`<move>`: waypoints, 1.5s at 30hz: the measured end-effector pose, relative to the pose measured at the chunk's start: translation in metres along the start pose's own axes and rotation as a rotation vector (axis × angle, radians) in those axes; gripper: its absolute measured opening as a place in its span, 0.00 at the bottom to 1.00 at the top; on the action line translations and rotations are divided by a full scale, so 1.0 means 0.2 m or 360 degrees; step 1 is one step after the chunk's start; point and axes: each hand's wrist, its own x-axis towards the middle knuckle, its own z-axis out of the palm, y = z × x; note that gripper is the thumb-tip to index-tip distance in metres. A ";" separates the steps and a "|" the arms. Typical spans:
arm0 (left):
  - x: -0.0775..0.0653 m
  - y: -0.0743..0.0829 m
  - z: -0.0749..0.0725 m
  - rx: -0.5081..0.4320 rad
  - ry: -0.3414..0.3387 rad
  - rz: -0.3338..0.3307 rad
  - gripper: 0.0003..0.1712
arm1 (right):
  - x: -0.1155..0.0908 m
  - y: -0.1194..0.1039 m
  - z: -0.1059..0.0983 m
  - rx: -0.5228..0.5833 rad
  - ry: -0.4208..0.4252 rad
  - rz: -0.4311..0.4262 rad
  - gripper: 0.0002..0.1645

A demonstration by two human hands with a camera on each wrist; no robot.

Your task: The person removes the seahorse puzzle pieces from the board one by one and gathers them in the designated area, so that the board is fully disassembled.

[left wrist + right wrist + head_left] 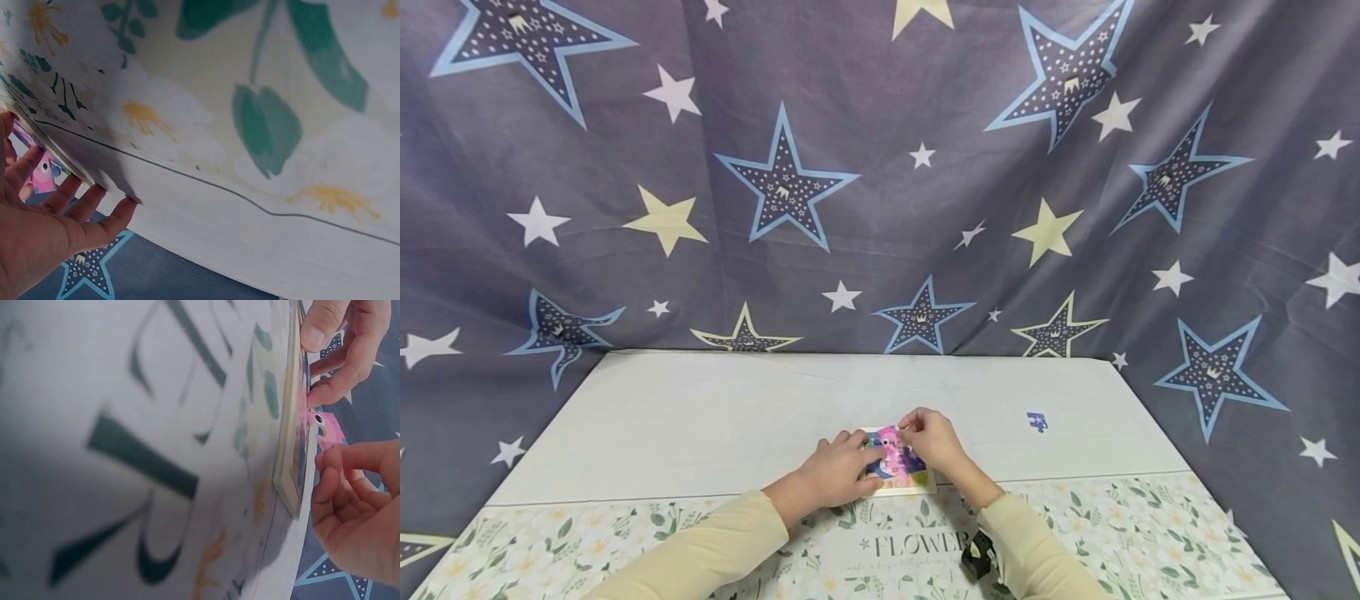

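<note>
A small jigsaw puzzle in a pale frame lies on the table, its picture pink, blue and yellow. My right hand pinches a pink puzzle piece with a printed eye between thumb and index finger. That piece stands tilted up over the puzzle's far part. My left hand rests along the left side of the frame, fingers spread; some fingertips reach over the picture. In the left wrist view its other fingertips touch the frame's edge and the white surface.
A loose blue-purple puzzle piece lies to the right on the white part of the table. A floral cloth with the word FLOWER covers the near part. Behind the table hangs a grey curtain with stars. A dark object sits by the right wrist.
</note>
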 end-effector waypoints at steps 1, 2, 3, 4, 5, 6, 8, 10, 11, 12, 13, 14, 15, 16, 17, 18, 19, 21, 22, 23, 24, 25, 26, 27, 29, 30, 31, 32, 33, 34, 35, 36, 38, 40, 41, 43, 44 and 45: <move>0.00 0.00 0.00 -0.0002 0.0003 0.0002 0.29 | 0.00 0.00 0.00 0.0017 -0.0007 0.0001 0.03; 0.00 0.00 0.00 -0.0004 0.0005 0.0004 0.29 | 0.00 0.00 0.00 0.0034 -0.0014 0.0007 0.02; 0.00 0.00 0.00 -0.0005 0.0008 0.0006 0.29 | 0.00 0.00 0.00 0.0042 -0.0016 0.0000 0.02; 0.00 0.00 0.00 -0.0007 0.0011 0.0009 0.28 | 0.00 0.00 0.00 0.0047 -0.0020 -0.0006 0.02; -0.01 0.00 0.00 -0.0008 0.0013 0.0010 0.28 | 0.00 0.00 0.00 0.0045 -0.0023 -0.0015 0.03; -0.01 0.00 0.00 -0.0008 0.0014 0.0009 0.28 | 0.00 0.00 0.00 0.0044 -0.0025 -0.0016 0.03; -0.01 0.00 0.00 -0.0007 0.0015 0.0008 0.28 | 0.00 0.00 0.00 0.0041 -0.0027 -0.0016 0.03; -0.01 0.00 0.00 -0.0003 0.0012 0.0006 0.28 | 0.00 0.00 0.00 0.0027 -0.0026 -0.0023 0.04; -0.01 0.00 0.00 0.0001 0.0010 0.0005 0.28 | 0.00 0.00 0.00 0.0020 -0.0024 -0.0026 0.05; -0.01 0.00 0.00 0.0003 0.0009 0.0003 0.28 | 0.00 0.00 0.00 0.0015 -0.0021 -0.0023 0.06; -0.01 0.00 0.00 0.0002 0.0007 0.0002 0.28 | 0.00 0.00 0.00 0.0012 -0.0020 -0.0022 0.07; -0.01 0.00 0.00 0.0002 0.0006 0.0002 0.28 | 0.00 0.00 0.00 0.0008 -0.0018 -0.0022 0.08; -0.01 0.00 0.00 0.0006 0.0008 0.0004 0.28 | 0.00 0.00 0.00 0.0005 -0.0019 -0.0022 0.10; -0.01 0.00 0.00 0.0003 0.0008 0.0005 0.28 | 0.00 0.00 0.00 0.0002 -0.0022 -0.0024 0.10; -0.01 0.00 0.00 0.0002 0.0010 0.0006 0.28 | 0.00 0.00 0.00 0.0002 -0.0028 -0.0009 0.10; -0.01 0.00 0.00 -0.0002 0.0010 0.0006 0.28 | 0.00 0.00 0.00 0.0000 -0.0038 0.0002 0.10; -0.01 0.00 0.00 -0.0005 0.0011 0.0006 0.28 | 0.00 0.00 0.00 0.0000 -0.0048 0.0009 0.09; -0.01 0.00 0.00 -0.0003 0.0012 0.0003 0.28 | 0.00 0.00 0.00 -0.0002 -0.0064 0.0020 0.08; -0.01 0.00 0.00 -0.0005 0.0010 0.0000 0.28 | 0.00 0.00 0.00 -0.0002 -0.0070 0.0025 0.07; -0.01 0.00 0.00 -0.0003 0.0011 -0.0001 0.29 | 0.00 0.00 0.00 0.0001 -0.0074 0.0030 0.07; -0.01 0.01 0.00 -0.0001 0.0010 -0.0004 0.29 | 0.00 0.00 0.00 0.0003 -0.0076 0.0028 0.07; -0.01 0.01 0.00 0.0001 0.0010 -0.0006 0.29 | 0.00 -0.01 0.00 0.0007 -0.0075 0.0025 0.06; -0.01 0.01 0.00 0.0002 0.0010 -0.0007 0.29 | 0.00 -0.01 0.00 0.0010 -0.0074 0.0022 0.06; -0.01 0.01 0.00 0.0003 0.0010 -0.0008 0.29 | 0.00 -0.01 0.00 0.0015 -0.0073 0.0023 0.06; -0.01 0.01 0.00 0.0003 0.0010 -0.0009 0.29 | 0.00 -0.01 0.00 0.0017 -0.0072 0.0017 0.05; -0.01 0.01 0.00 0.0003 0.0009 -0.0009 0.29 | 0.00 -0.01 0.00 0.0018 -0.0072 0.0015 0.05; -0.01 0.00 0.00 0.0003 0.0009 -0.0008 0.29 | 0.00 -0.01 0.00 0.0020 -0.0070 0.0015 0.05; -0.01 0.00 0.00 0.0004 0.0010 -0.0007 0.29 | 0.01 0.00 0.00 0.0018 -0.0069 0.0014 0.05; -0.01 0.00 0.00 0.0004 0.0009 -0.0007 0.29 | 0.01 0.00 0.00 0.0018 -0.0069 0.0015 0.05; -0.01 0.00 0.00 0.0004 0.0009 -0.0007 0.29 | 0.00 0.00 0.00 0.0018 -0.0068 0.0013 0.05; -0.01 0.01 0.00 0.0005 0.0009 -0.0006 0.29 | 0.00 -0.01 0.00 0.0018 -0.0067 0.0013 0.05; -0.01 0.01 0.00 0.0005 0.0011 -0.0005 0.29 | 0.00 -0.01 0.00 0.0019 -0.0066 0.0013 0.05; -0.01 0.00 0.00 0.0002 0.0017 0.0000 0.29 | 0.00 -0.01 0.00 0.0024 -0.0065 0.0018 0.05; -0.01 0.00 0.00 0.0000 0.0027 0.0008 0.28 | 0.00 -0.01 -0.01 0.0037 -0.0062 0.0025 0.05; -0.01 0.00 0.00 -0.0002 0.0032 0.0013 0.28 | 0.00 -0.01 -0.01 0.0042 -0.0060 0.0029 0.05; -0.01 0.00 0.00 -0.0004 0.0040 0.0019 0.28 | 0.01 -0.01 -0.01 0.0058 -0.0054 0.0037 0.05; -0.01 0.00 0.00 -0.0004 0.0042 0.0020 0.28 | 0.01 -0.01 -0.01 0.0062 -0.0052 0.0041 0.05; -0.01 0.00 0.00 -0.0002 0.0043 0.0020 0.28 | 0.01 -0.01 -0.02 0.0066 -0.0048 0.0044 0.05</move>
